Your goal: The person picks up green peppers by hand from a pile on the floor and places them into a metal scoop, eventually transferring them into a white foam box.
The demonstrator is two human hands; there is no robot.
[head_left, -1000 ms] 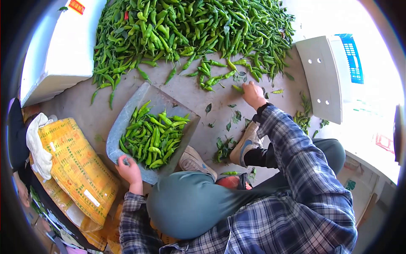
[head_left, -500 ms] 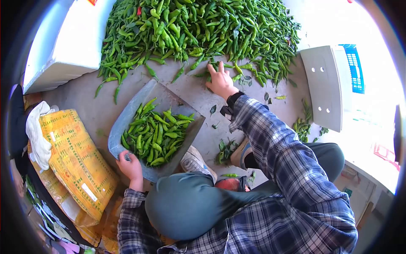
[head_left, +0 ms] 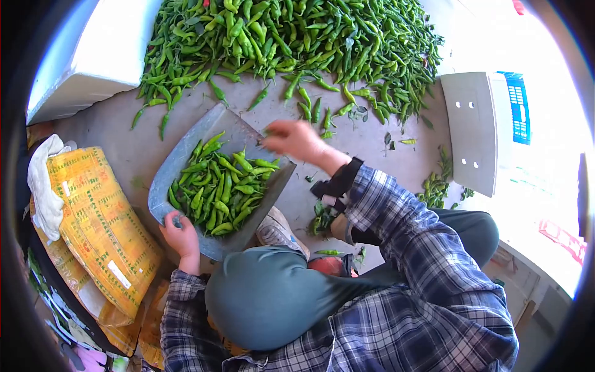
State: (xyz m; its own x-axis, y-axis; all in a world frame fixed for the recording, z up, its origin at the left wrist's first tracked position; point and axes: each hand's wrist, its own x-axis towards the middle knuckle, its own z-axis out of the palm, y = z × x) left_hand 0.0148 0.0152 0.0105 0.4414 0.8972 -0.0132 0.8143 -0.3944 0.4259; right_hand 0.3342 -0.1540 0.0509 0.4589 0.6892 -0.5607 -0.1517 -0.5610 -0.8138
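Left hand (head_left: 181, 237): pinches scoop (head_left: 162, 186) rim
Right hand (head_left: 296, 144): curled, content unclear
Peppers (head_left: 224, 190): seem light; take at middle

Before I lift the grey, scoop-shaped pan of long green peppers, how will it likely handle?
The pan looks stiff: its raised walls show no sag. The heaped peppers probably add weight, and could slide out over the open far edge if it tips. Gripped only where the left hand is, it may tilt.

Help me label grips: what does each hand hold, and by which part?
Left hand: the grey scoop, by its near rim. Right hand: too blurred to tell.
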